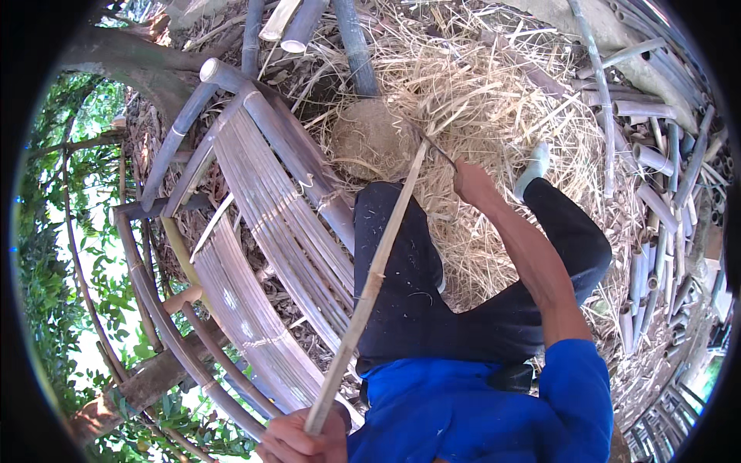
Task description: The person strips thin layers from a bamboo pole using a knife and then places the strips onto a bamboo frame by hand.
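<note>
A long split bamboo strip [373, 289] runs slantwise from the lower left up across my left thigh. Its near end is wrapped in the fingers of my left hand [305, 438], low in the view. My right hand [472, 185] grips a knife, its handle mostly hidden in the fist. The dark, narrow knife blade [440, 151] points up and left and meets the strip close to its far end. Just left of that spot stands a round, brownish block [369, 139] strewn with shavings.
Bamboo shavings [494, 100] cover the ground around my feet. On the left is a slatted bamboo bench [266, 177] with a pole frame. Cut bamboo poles [656, 162] are piled along the right side. Several thick bamboo poles [353, 46] stand at the far edge.
</note>
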`<state>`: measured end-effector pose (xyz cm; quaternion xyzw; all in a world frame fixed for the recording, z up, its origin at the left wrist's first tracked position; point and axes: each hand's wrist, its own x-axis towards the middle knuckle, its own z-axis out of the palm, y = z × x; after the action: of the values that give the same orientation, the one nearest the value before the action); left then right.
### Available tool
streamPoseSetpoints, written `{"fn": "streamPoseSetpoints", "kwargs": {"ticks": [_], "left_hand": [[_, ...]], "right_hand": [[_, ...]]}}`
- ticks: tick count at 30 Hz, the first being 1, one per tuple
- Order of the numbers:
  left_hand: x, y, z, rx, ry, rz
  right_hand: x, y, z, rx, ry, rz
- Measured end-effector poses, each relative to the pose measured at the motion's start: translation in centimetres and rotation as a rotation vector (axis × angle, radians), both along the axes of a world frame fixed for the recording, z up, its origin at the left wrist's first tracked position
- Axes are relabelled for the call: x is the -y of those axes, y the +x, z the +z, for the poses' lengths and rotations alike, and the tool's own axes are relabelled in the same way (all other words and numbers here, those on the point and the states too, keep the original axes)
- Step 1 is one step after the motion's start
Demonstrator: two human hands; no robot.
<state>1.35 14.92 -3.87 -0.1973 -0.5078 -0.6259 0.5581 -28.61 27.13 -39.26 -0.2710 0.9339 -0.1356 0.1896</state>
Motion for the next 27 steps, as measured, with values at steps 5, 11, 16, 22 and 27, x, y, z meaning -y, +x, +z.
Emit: {"fn": "streamPoseSetpoints", "kwargs": {"ticks": [5,11,16,22,27], "left_hand": [[0.3,1.8,-0.1,0.000,0.012,0.173],[-0.3,0.6,0.8,-0.008,0.000,0.176],[-0.6,-0.7,0.5,-0.119,0.037,0.154],[0.3,-0.7,0.3,-0.093,0.040,0.192],[0.4,-1.3,-0.7,-0.158,0.038,0.121]], "right_hand": [[0.6,7.8,9.8,0.035,-0.225,0.128],[-0.6,17.7,22.0,-0.057,-0.392,0.221],[-0.5,18.7,21.9,-0.064,-0.422,0.190],[1.1,16.4,17.7,-0.099,-0.458,0.172],[0.7,11.9,11.1,-0.065,-0.242,0.042]]}}
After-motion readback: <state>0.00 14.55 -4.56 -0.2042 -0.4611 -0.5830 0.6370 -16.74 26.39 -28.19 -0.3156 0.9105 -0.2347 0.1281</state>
